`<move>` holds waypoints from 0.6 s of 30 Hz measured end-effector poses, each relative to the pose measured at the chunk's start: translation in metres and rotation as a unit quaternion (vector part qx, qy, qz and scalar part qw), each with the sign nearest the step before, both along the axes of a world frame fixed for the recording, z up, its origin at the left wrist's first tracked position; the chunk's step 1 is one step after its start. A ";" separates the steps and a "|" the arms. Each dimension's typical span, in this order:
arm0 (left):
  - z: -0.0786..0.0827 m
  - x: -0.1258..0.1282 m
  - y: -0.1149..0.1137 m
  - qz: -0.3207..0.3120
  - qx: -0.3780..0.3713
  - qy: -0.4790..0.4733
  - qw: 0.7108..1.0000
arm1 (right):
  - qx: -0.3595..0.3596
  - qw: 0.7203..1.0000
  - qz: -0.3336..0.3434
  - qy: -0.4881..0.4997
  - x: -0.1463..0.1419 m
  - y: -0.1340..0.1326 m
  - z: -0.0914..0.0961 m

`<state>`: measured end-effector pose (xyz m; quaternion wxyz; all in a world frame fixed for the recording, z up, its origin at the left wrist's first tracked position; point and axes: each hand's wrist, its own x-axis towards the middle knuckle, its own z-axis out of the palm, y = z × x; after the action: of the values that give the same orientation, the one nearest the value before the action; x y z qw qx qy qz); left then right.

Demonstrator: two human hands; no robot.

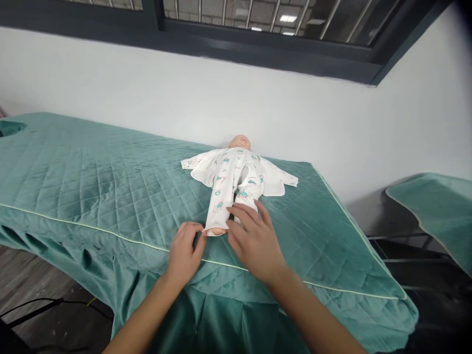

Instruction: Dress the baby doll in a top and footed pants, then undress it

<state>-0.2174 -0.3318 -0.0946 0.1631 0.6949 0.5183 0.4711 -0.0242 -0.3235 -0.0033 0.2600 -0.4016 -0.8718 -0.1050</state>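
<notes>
A baby doll (pixel 240 142) lies on the green quilted bed cover, head toward the wall and legs toward me. It has on a white printed baby top (pixel 203 168) with the sleeves spread out to both sides. White printed baby trousers (pixel 221 196) cover its legs. My left hand (pixel 187 250) pinches the left corner of the near trouser cuff, where the doll's foot (pixel 217 231) shows at the opening. At the cuff's right side, my right hand (pixel 256 241) grips the edge between thumb and finger, its other fingers spread over the second leg and partly hiding it.
The green quilted cover (pixel 110 182) spreads over the bed, with piping along its front edge. A white wall (pixel 147 88) and a dark-framed window (pixel 258 42) stand behind. Another green-covered surface (pixel 438 206) is at right. A black cable (pixel 55 300) shows at lower left.
</notes>
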 end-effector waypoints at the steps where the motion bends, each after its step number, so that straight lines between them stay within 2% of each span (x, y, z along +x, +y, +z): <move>1: -0.004 -0.001 -0.001 0.007 -0.005 0.033 0.999 | -0.016 1.000 0.011 -0.012 0.001 -0.002 -0.003; 3: -0.008 -0.002 -0.002 0.017 -0.005 0.072 0.997 | -0.055 0.998 0.017 0.000 0.008 -0.005 -0.012; 5: -0.005 0.001 -0.002 0.032 0.006 0.059 0.998 | -0.086 0.994 -0.006 0.062 0.021 -0.007 -0.023; 8: 0.013 0.013 -0.001 0.033 0.046 0.016 0.998 | -0.124 0.971 -0.068 0.192 0.044 -0.006 -0.038; 10: 0.027 0.024 0.002 -0.007 0.076 0.029 0.997 | -0.166 0.952 -0.100 0.236 0.054 -0.004 -0.048; 12: 0.040 0.037 0.006 -0.056 0.080 0.090 0.991 | -0.206 0.944 -0.126 0.225 0.058 -0.001 -0.056; 14: 0.049 0.050 0.013 -0.086 0.059 0.194 0.975 | -0.222 0.943 -0.157 0.193 0.056 0.002 -0.062; 16: 0.054 0.060 0.020 -0.090 0.036 0.293 0.951 | -0.228 0.946 -0.173 0.153 0.052 0.005 -0.063; 18: 0.055 0.066 0.028 -0.085 0.026 0.346 0.934 | -0.236 0.950 -0.159 0.128 0.050 0.008 -0.061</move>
<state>-0.1513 -0.3039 -0.0401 -0.0051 0.8601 0.4697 0.1988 0.0255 -0.3152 -0.0647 0.2471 -0.5949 -0.7559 0.1166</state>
